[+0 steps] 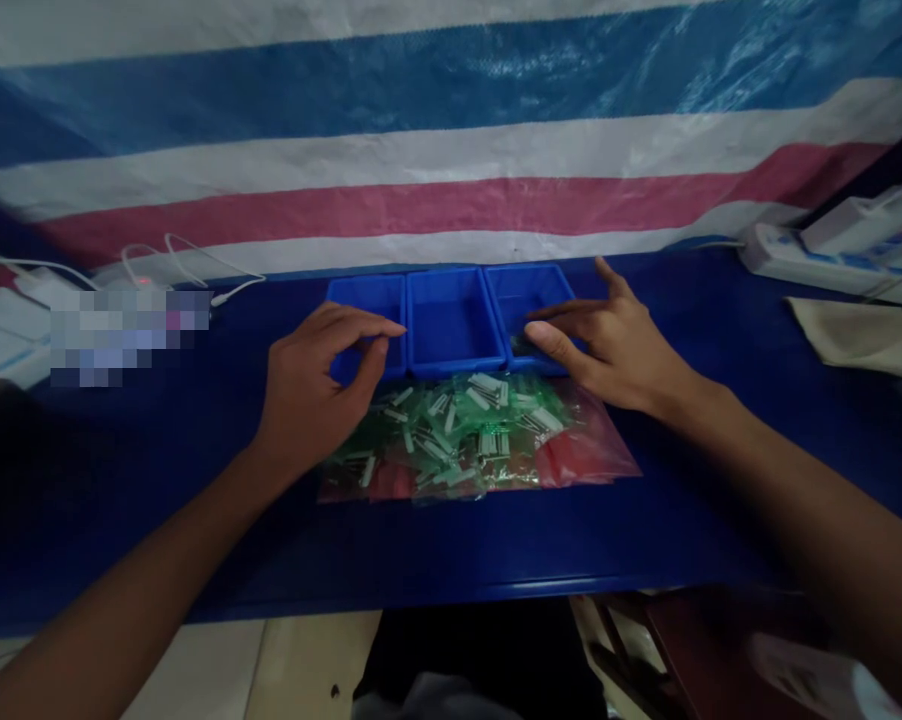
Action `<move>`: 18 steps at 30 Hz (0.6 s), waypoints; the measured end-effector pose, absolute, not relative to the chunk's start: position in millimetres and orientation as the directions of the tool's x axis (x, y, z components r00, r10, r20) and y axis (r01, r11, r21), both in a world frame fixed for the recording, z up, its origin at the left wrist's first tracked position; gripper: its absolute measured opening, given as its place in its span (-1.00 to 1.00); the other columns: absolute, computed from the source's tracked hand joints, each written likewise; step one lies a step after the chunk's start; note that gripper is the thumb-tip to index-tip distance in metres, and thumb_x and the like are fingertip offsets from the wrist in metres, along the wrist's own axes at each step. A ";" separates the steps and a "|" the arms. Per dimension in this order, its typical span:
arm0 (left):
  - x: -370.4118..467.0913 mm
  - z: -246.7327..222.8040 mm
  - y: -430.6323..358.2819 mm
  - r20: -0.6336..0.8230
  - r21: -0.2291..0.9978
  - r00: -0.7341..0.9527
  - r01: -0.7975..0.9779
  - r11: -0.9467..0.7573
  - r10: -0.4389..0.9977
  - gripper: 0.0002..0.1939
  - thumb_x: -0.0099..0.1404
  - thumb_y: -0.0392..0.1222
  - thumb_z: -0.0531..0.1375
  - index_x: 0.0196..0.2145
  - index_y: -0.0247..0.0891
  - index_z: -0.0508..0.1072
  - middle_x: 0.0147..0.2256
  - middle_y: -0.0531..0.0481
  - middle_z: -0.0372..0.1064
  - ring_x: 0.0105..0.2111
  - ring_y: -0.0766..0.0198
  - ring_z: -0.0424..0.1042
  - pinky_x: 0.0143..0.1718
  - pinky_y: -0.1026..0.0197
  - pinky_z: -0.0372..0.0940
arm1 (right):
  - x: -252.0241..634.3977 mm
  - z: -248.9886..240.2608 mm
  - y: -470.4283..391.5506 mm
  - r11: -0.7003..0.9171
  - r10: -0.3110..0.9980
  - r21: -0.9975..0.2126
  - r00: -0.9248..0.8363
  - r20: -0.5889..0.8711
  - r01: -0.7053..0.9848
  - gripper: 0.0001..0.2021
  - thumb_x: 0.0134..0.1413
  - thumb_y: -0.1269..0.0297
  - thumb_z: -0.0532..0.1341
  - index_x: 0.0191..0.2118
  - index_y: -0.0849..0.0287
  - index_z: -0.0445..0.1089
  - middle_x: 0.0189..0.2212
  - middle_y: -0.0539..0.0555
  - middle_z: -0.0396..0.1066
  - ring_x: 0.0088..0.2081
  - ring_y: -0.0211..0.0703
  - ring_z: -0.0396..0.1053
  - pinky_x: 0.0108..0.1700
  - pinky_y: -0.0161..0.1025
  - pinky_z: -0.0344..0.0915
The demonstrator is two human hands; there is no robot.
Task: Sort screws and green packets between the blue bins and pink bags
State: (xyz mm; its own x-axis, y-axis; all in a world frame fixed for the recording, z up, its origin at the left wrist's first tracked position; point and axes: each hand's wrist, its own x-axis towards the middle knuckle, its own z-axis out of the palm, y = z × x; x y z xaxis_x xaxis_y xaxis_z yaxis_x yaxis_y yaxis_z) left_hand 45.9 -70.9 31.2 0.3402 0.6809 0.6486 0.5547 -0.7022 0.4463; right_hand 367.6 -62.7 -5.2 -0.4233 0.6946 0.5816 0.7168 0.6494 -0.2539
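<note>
My left hand (320, 375) is over the front of the left blue bin (365, 290), thumb and index tips drawn together in a pinch. Whatever they hold, if anything, is too small to make out. Over the right blue bin (530, 285) my right hand (608, 340) has its fingers apart, one stretched upward. Something small and dark (521, 345) lies in that bin near my right thumb. Between both hands, in front of the bins, is a pile of clear green-tinted plastic bags (451, 430) containing small white strips and thin metal-looking pieces.
The middle blue bin (455, 320) stands between the other two. Reddish plastic bags (586, 450) lie under the pile on the blue table (391, 550). Power strips with cables (811, 260) are at the right, beside a beige cloth-like piece (856, 335). A striped sheet (451, 150) hangs behind.
</note>
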 end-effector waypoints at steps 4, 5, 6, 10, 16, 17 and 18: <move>44.8 28.9 -69.8 0.576 0.391 0.459 0.571 -0.722 0.676 -0.77 0.50 -0.14 0.23 -0.02 0.06 0.68 0.05 0.09 0.65 0.03 0.06 0.66 0.12 -0.01 0.56 | 360.3 -2.8 -67.5 0.674 0.680 -0.269 -0.435 0.590 0.688 -0.48 0.55 -0.15 0.06 -0.21 0.05 0.64 -0.63 -0.07 0.45 -0.48 -0.03 0.55 0.46 0.54 0.10; 44.8 28.1 -70.0 0.554 0.375 0.492 0.572 -0.729 0.671 -0.76 0.51 -0.14 0.22 0.00 0.04 0.68 0.10 0.07 0.63 0.08 0.04 0.64 0.16 -0.03 0.55 | 358.1 -0.9 -69.2 0.684 0.665 -0.268 -0.429 0.612 0.678 -0.52 0.57 -0.11 0.07 -0.15 0.04 0.64 -0.58 -0.06 0.51 -0.46 -0.03 0.58 0.46 0.49 0.15; 44.9 27.4 -70.3 0.537 0.353 0.523 0.572 -0.740 0.661 -0.75 0.52 -0.15 0.21 0.02 0.03 0.68 0.13 0.06 0.62 0.11 0.03 0.63 0.20 -0.06 0.55 | 355.7 1.8 -71.4 0.694 0.644 -0.262 -0.416 0.642 0.671 -0.59 0.57 -0.05 0.09 -0.09 0.04 0.63 -0.50 -0.05 0.58 -0.41 -0.03 0.61 0.45 0.42 0.21; 45.4 24.9 -69.8 0.521 0.236 0.625 0.549 -0.801 0.582 -0.75 0.56 -0.18 0.20 0.01 -0.09 0.69 0.08 -0.01 0.64 0.17 0.00 0.61 0.26 -0.15 0.53 | 346.4 18.9 -85.7 0.796 0.477 -0.134 -0.475 0.740 0.590 -0.82 0.45 0.18 0.31 0.00 0.14 0.57 -0.19 0.10 0.69 -0.18 -0.03 0.65 0.21 0.11 0.45; 41.4 21.0 -66.2 0.561 0.266 0.626 0.484 -0.834 0.542 -0.80 0.52 -0.29 0.27 -0.03 -0.10 0.70 0.01 0.01 0.67 0.13 0.06 0.63 0.17 -0.02 0.62 | 334.2 26.0 -99.6 0.926 0.302 -0.007 -0.729 0.614 0.378 -0.68 0.43 0.29 0.31 0.21 0.19 0.45 -0.11 0.14 0.70 -0.09 -0.04 0.64 -0.08 -0.04 0.51; 41.0 20.7 -65.7 0.563 0.296 0.612 0.478 -0.827 0.555 -0.79 0.52 -0.29 0.28 -0.04 -0.06 0.70 0.00 0.05 0.68 0.12 0.07 0.64 0.16 -0.02 0.63 | 333.2 24.9 -100.4 0.925 0.288 0.014 -0.722 0.629 0.381 -0.69 0.43 0.36 0.30 0.21 0.22 0.45 -0.14 0.13 0.70 -0.13 -0.06 0.64 -0.10 -0.07 0.52; 40.9 20.7 -65.4 0.562 0.322 0.600 0.476 -0.818 0.570 -0.79 0.52 -0.28 0.28 -0.05 -0.02 0.70 0.00 0.08 0.67 0.11 0.07 0.64 0.16 -0.03 0.63 | 332.6 24.1 -101.4 0.923 0.273 0.027 -0.704 0.655 0.383 -0.69 0.41 0.44 0.30 0.20 0.25 0.46 -0.18 0.12 0.70 -0.17 -0.09 0.65 -0.12 -0.10 0.52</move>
